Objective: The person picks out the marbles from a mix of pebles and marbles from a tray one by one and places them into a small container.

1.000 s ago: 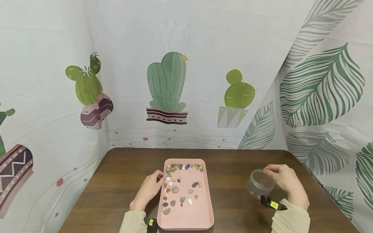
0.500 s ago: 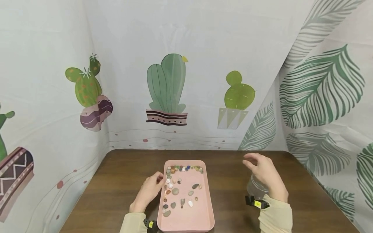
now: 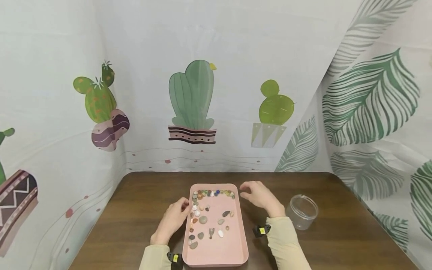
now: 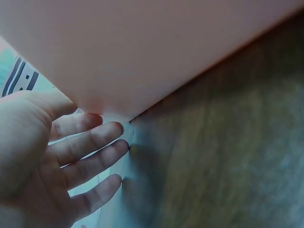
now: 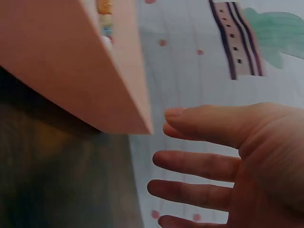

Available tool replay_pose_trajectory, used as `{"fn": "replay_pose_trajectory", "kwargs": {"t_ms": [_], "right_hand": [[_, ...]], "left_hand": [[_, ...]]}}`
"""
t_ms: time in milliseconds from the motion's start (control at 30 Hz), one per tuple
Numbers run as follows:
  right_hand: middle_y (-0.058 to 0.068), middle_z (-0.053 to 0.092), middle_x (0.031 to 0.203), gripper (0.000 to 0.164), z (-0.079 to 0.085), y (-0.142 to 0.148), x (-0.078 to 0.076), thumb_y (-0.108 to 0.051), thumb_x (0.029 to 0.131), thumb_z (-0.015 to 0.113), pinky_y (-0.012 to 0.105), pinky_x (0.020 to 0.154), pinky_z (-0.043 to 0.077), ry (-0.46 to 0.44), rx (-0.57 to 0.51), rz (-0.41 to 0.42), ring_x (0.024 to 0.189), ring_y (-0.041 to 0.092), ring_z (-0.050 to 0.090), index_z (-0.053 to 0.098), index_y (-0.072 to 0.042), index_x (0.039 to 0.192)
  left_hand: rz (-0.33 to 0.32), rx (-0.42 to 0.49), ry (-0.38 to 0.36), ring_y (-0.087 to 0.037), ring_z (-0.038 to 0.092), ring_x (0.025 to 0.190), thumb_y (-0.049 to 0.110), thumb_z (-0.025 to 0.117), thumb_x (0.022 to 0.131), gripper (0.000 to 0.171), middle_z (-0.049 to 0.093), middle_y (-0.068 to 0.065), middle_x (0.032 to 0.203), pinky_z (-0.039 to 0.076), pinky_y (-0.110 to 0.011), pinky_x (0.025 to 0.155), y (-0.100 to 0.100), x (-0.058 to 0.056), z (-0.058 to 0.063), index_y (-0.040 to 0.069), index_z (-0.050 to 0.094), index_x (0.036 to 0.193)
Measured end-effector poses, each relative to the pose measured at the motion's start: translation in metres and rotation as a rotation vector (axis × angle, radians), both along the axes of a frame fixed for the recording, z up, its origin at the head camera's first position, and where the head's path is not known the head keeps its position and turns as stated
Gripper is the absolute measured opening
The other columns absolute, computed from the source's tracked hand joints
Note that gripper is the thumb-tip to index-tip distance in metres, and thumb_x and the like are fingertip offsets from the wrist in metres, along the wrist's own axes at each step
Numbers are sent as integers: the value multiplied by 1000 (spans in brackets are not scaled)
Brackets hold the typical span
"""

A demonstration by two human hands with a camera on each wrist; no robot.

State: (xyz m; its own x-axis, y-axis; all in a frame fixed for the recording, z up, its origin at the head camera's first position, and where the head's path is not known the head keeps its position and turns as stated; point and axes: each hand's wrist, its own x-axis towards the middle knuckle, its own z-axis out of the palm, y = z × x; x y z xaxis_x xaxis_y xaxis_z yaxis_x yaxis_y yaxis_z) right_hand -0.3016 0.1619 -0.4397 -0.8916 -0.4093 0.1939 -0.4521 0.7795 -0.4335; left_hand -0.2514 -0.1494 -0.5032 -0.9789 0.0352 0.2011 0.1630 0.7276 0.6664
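The left hand (image 3: 171,220), fingers loose, touches the pink rectangular tray (image 3: 219,255) on its left. Right of it hovers the right hand (image 3: 262,197), fingers apart.

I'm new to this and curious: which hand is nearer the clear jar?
The right hand: it is between the clear jar and pink tray. The left hand is farther, beyond the tray, at its left side.

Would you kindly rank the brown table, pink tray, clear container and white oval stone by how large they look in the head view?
1. Brown table, though cut off by the frame
2. Pink tray
3. Clear container
4. White oval stone
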Motion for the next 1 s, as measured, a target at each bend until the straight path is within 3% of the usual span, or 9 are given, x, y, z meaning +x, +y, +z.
{"fn": "replay_pose_trajectory", "kwargs": {"t_ms": [133,333,500,600,767,1000], "right_hand": [[1,59,102,20,-11,-16,-8,-24,82,61,43,75,41,-47,72,-1,95,22,53,63,-15,100],[-1,59,89,21,-22,-30,-18,-23,79,62,35,58,40,-69,155,-9,69,13,49,63,-14,99],[-7,56,72,2,-27,-40,-25,-19,75,64,39,57,41,4,240,-51,63,12,49,64,-18,76],[-8,50,64,11,-30,-42,-27,-16,74,62,39,53,38,10,275,-63,59,13,46,59,-20,64],[-8,47,61,14,-30,-44,-26,-13,71,62,39,51,35,-10,276,-72,57,14,43,56,-21,60],[-8,48,67,7,-20,-38,-20,-17,71,63,36,52,36,-23,230,-47,61,13,44,58,-20,70]], "left_hand": [[9,-6,0,-7,52,67,29,54,87,13,57,8,77,41,-33,64,0,1,1,17,57,92],[0,4,-17,-7,52,68,28,53,87,14,57,8,78,41,-32,64,1,1,3,17,57,94],[-3,9,-17,-8,52,68,28,53,87,14,57,8,78,41,-33,64,-1,2,3,16,57,94],[-3,5,-10,-7,52,68,28,54,87,14,57,9,77,41,-33,64,1,1,3,17,57,93],[-2,3,-4,-7,52,68,29,54,87,15,57,9,78,41,-33,64,0,1,3,16,57,93],[-3,2,-7,-7,52,67,29,53,87,14,56,9,77,41,-32,63,-1,1,2,17,57,94]]}}
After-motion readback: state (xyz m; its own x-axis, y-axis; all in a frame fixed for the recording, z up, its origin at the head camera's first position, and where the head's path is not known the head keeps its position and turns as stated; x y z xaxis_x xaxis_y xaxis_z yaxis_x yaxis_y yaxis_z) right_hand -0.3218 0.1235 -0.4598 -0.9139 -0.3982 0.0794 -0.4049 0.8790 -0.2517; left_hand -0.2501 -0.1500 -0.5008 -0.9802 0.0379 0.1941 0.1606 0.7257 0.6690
